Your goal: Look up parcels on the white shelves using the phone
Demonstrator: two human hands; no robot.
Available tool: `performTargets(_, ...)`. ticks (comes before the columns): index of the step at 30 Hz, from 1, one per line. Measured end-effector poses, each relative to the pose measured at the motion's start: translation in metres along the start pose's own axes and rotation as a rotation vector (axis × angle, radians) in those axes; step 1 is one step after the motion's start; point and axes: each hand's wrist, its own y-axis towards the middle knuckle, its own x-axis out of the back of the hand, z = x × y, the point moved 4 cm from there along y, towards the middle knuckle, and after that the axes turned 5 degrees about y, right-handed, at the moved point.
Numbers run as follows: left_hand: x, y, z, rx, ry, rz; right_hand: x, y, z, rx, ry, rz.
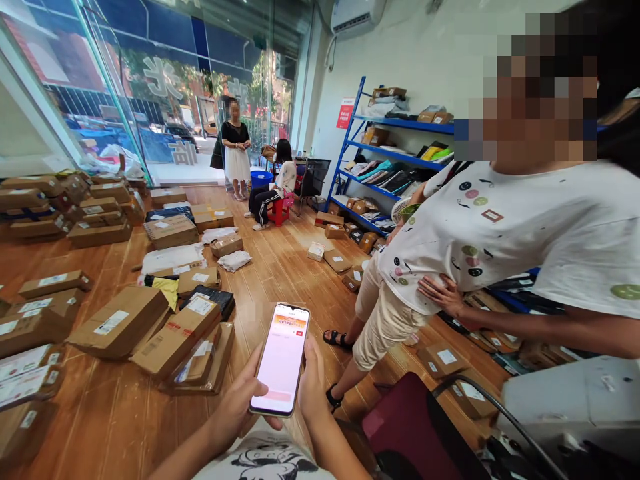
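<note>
A smartphone [279, 357] with a lit, mostly white screen and an orange banner near its top is held upright in front of my body. My left hand [245, 387] wraps its left edge, the thumb lying over the lower left of the screen. Along the phone's right edge, my right hand [313, 383] grips it from the side. Fingertips show under the bottom edge; the fingers behind the phone are hidden. The small text on the screen is too fine to read.
Cardboard parcels [113, 320] lie in rows on the wooden floor at left. Blue shelves [395, 123] hold packages at right. Close on my right stands a person in a white shirt [450, 233], beside a dark red chair [400, 420]. Two people are near the glass front.
</note>
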Motion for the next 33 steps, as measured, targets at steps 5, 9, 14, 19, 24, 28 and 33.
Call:
performTargets(5,0.000,-0.001,0.000,0.022,-0.007,-0.024,0.002,-0.003,-0.002,-0.049,0.035,-0.028)
performTargets(9,0.002,-0.002,0.001,0.026,-0.016,-0.016,0.001,-0.004,-0.003,-0.048,0.051,-0.033)
performTargets(14,0.004,-0.003,0.003,0.026,-0.023,0.005,0.000,-0.002,-0.006,-0.068,0.059,-0.008)
performTargets(19,0.004,-0.002,0.004,0.029,-0.034,0.004,0.002,-0.006,-0.007,-0.024,-0.004,0.000)
performTargets(24,0.004,0.000,0.003,-0.015,-0.048,-0.007,0.012,-0.018,0.001,0.362,-0.434,0.015)
performTargets(28,0.006,0.003,0.007,-0.031,-0.098,-0.010,0.016,-0.028,0.000,0.618,-0.779,0.133)
performTargets(33,0.009,0.005,0.009,-0.039,-0.111,-0.013,0.018,-0.029,0.001,0.635,-0.902,0.149)
